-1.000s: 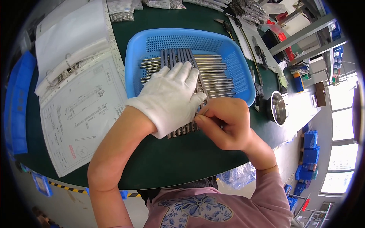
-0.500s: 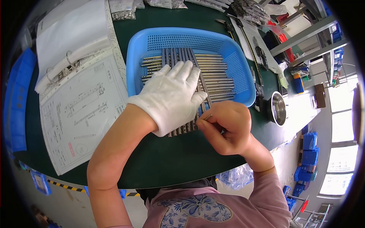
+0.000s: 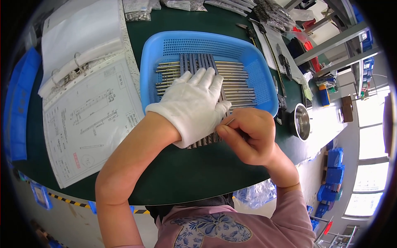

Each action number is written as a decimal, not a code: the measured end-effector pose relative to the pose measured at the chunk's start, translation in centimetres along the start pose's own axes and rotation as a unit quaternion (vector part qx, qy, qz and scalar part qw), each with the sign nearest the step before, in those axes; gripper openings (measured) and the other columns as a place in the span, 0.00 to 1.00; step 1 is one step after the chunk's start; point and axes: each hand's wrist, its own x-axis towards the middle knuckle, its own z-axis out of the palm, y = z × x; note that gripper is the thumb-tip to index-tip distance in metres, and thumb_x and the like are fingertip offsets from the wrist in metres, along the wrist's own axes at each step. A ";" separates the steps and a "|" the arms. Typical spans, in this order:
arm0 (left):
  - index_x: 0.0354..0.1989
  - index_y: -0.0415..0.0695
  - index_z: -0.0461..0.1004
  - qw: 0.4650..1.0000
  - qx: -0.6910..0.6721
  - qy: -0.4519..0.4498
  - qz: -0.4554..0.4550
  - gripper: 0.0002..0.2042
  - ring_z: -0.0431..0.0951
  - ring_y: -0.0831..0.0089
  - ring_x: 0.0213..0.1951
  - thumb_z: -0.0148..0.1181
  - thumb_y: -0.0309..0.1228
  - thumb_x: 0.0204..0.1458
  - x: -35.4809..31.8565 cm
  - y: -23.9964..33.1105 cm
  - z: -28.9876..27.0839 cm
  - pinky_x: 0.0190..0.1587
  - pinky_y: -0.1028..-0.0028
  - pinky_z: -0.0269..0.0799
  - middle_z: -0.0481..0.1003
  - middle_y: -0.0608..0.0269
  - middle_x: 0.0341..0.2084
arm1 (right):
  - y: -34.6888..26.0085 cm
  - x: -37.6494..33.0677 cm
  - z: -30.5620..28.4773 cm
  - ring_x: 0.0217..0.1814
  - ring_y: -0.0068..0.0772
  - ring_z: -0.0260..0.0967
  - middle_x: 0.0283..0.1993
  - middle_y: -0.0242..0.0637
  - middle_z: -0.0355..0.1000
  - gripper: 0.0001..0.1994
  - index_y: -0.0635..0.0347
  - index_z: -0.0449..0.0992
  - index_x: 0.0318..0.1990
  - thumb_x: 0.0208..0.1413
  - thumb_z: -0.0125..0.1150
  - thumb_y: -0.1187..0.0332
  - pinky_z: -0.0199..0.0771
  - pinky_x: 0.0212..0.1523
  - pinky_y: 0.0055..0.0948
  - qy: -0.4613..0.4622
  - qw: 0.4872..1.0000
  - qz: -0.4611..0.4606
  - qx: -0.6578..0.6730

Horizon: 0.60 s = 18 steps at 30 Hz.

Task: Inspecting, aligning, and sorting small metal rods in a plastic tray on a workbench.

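My left hand (image 3: 189, 103), in a white glove, lies flat with its fingers extended over a row of grey metal bars (image 3: 197, 62). These bars rest side by side across a layer of shiny metal rods (image 3: 235, 75) in a blue perforated plastic basket (image 3: 147, 78). The near ends of the bars stick out past the basket's front and show small holes. My bare right hand (image 3: 255, 134) pinches a thin metal pin (image 3: 230, 122) between thumb and forefinger, beside the gloved thumb and close to the bars. The glove hides the middle of the row.
An open ring binder with a technical drawing (image 3: 89, 120) lies at the left. A round metal bowl (image 3: 302, 122) stands at the right, and calipers (image 3: 283, 62) lie beyond the basket. Bagged metal parts (image 3: 137, 10) sit along the back of the green table (image 3: 178, 177).
My gloved left hand has shifted slightly to the right along with the bars beneath it. My right hand keeps the pin pinched and has barely moved.
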 end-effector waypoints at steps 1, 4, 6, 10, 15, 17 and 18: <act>0.59 0.26 0.58 1.000 -0.001 0.000 -0.001 0.28 0.60 0.48 0.62 0.41 0.41 0.62 0.0 0.0 0.0 0.64 0.61 0.55 0.60 0.34 0.59 | 0.0 0.1 0.0 0.17 0.33 0.66 0.21 0.40 0.72 0.05 0.66 0.72 0.22 0.46 0.61 0.80 0.62 0.19 0.26 0.000 1.000 0.001 0.000; 0.59 0.26 0.58 1.000 0.002 0.003 0.000 0.28 0.60 0.48 0.62 0.40 0.42 0.62 0.0 0.1 -0.1 0.64 0.61 0.54 0.60 0.34 0.59 | 0.2 -0.2 0.4 0.17 0.33 0.66 0.20 0.39 0.71 0.05 0.66 0.72 0.22 0.46 0.61 0.80 0.62 0.19 0.26 0.017 1.000 -0.004 0.014; 0.59 0.26 0.58 1.000 -0.008 0.004 -0.002 0.29 0.60 0.48 0.63 0.40 0.42 0.62 0.0 0.1 0.0 0.64 0.61 0.54 0.59 0.35 0.59 | 0.2 -0.2 0.5 0.17 0.32 0.66 0.20 0.39 0.71 0.05 0.65 0.72 0.22 0.46 0.61 0.79 0.61 0.19 0.26 0.016 1.000 -0.001 0.013; 0.60 0.26 0.57 1.000 -0.008 -0.004 -0.010 0.28 0.60 0.48 0.63 0.40 0.42 0.62 -0.1 0.1 -0.2 0.65 0.61 0.53 0.59 0.35 0.60 | -0.1 -0.1 0.7 0.17 0.32 0.65 0.19 0.38 0.70 0.04 0.65 0.73 0.23 0.45 0.61 0.79 0.61 0.18 0.25 0.010 1.000 -0.001 0.004; 0.60 0.27 0.57 1.000 0.002 -0.028 0.004 0.27 0.59 0.49 0.63 0.39 0.41 0.63 0.1 0.0 -0.8 0.65 0.62 0.53 0.59 0.36 0.60 | 0.1 -0.1 0.7 0.16 0.32 0.65 0.19 0.37 0.70 0.03 0.65 0.73 0.23 0.45 0.61 0.80 0.60 0.18 0.25 0.014 1.000 -0.010 0.013; 0.60 0.27 0.57 1.000 0.002 -0.024 0.004 0.27 0.59 0.49 0.63 0.39 0.40 0.63 0.0 -0.1 -0.7 0.65 0.61 0.53 0.59 0.37 0.60 | 0.2 0.0 0.7 0.16 0.31 0.64 0.19 0.36 0.70 0.03 0.65 0.73 0.23 0.45 0.61 0.80 0.60 0.18 0.25 0.000 1.000 -0.003 0.010; 0.60 0.27 0.58 1.000 0.002 -0.020 0.005 0.26 0.59 0.49 0.63 0.39 0.40 0.63 -0.1 -0.2 -0.7 0.65 0.61 0.53 0.59 0.37 0.61 | 0.2 0.0 0.7 0.18 0.30 0.65 0.20 0.36 0.70 0.03 0.65 0.73 0.24 0.45 0.61 0.80 0.60 0.18 0.25 -0.003 1.000 0.011 0.010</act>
